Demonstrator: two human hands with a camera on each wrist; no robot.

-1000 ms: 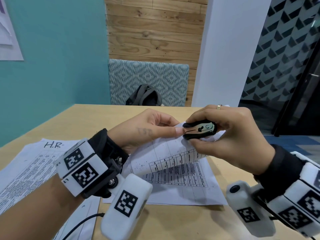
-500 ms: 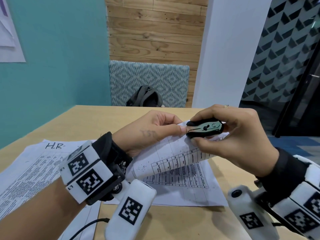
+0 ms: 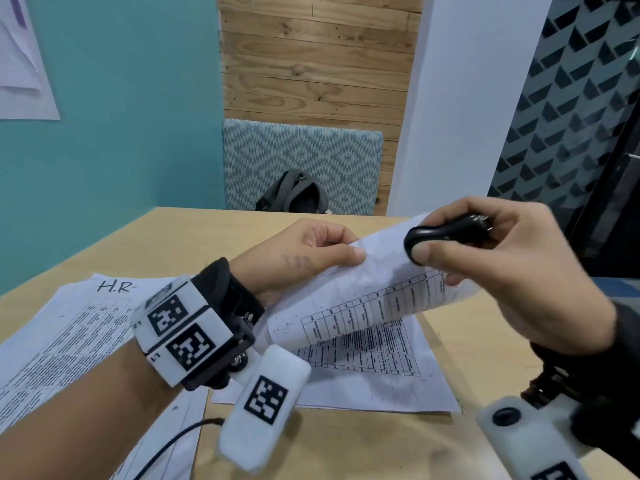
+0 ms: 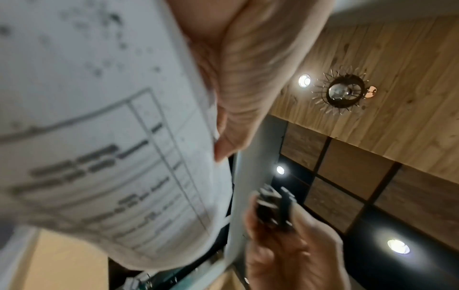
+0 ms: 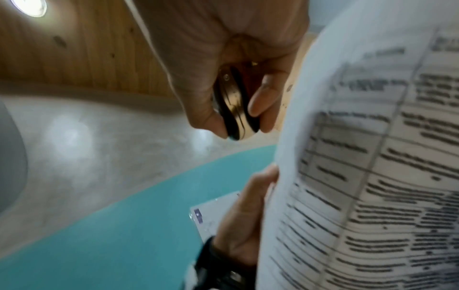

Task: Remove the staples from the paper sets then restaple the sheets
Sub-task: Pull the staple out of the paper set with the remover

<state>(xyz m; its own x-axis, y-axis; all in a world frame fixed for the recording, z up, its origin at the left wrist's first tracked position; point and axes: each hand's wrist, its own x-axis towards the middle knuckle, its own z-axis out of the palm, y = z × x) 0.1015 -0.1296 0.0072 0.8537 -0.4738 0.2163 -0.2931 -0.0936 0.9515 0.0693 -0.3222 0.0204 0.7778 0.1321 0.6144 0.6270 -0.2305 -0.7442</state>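
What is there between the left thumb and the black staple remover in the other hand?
Only bare paper: the lifted sheet spans from the left hand to the staple remover in the right hand, seen in the head view.

Two bare forearms reach forward over a table, each wrist strapped with a black band carrying white marker blocks. The left hand (image 3: 304, 258) is raised, palm turned inward, its thumb and curled fingers pinching the upper edge of a curved paper sheet (image 3: 363, 299). The right hand (image 3: 512, 271) is lifted a little higher and off to the right, knuckles up, its thumb and fingers wrapped around a small black staple remover (image 3: 446, 233), held just beside the sheet's top corner.
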